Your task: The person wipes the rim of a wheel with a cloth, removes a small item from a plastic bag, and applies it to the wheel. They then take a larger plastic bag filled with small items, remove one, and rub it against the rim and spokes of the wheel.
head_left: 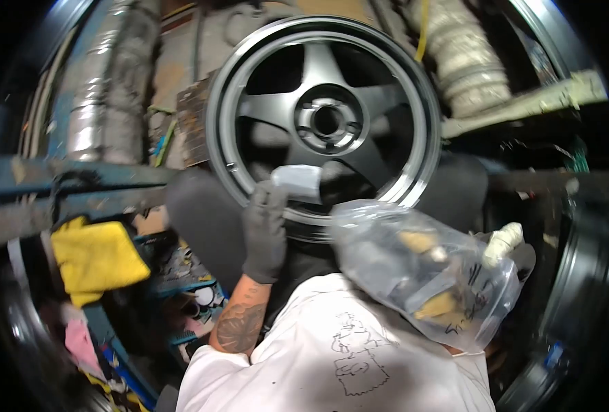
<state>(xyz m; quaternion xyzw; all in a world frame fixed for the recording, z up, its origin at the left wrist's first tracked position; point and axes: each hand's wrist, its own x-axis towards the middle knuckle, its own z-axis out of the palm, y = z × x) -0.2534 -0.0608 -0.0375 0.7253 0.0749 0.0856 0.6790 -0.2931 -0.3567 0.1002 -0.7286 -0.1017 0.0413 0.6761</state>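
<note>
My left hand point(266, 230), in a dark grey glove, is closed at the fingertips on a small whitish pad point(299, 182). The pad lies over the lower left part of a grey five-spoke wheel point(321, 65) resting across my legs. A clear plastic bag point(387, 264) with yellowish pieces inside and dark writing covers the wheel's lower right edge. Behind the bag, most of my right arm is hidden. A grey patch at the bag's right edge may be my right hand point(527, 259); its fingers cannot be made out.
A yellow cloth point(100, 259) hangs at the left, above a pink cloth point(81, 345). Wrapped rolls stand at the upper left point(91, 89) and upper right point(469, 65). Blue metal beams point(23, 180) cross the left side. A whitish crumpled piece point(503, 244) is beside the bag.
</note>
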